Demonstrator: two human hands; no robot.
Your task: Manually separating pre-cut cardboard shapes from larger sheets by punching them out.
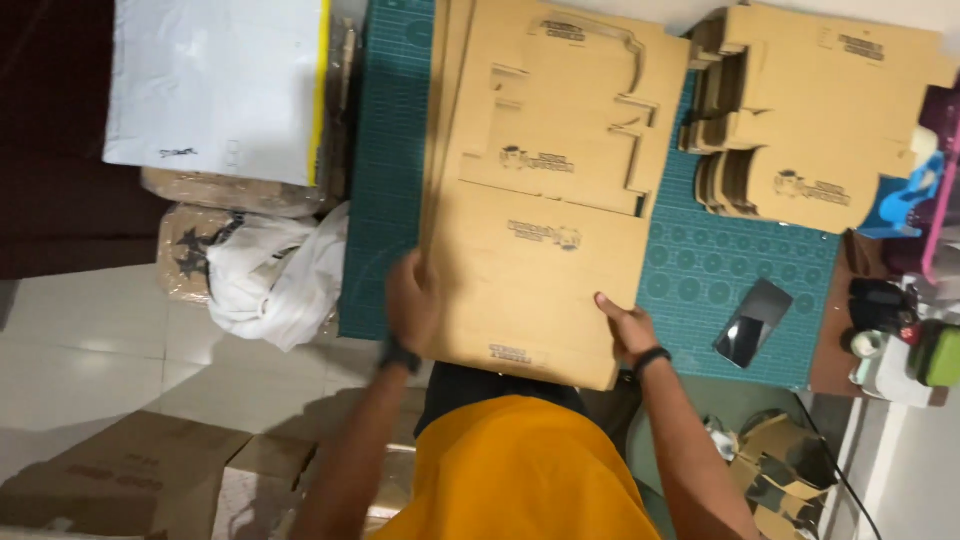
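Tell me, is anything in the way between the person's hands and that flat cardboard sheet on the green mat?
Nothing visible. The left hand rests on the near left edge of the flat cardboard sheet, and the right hand touches its near right edge. The phone lies apart on the green mat.

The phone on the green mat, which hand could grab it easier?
Probably the right hand. It rests at the cardboard sheet's right edge, nearer the phone on the mat. The left hand is across the sheet.
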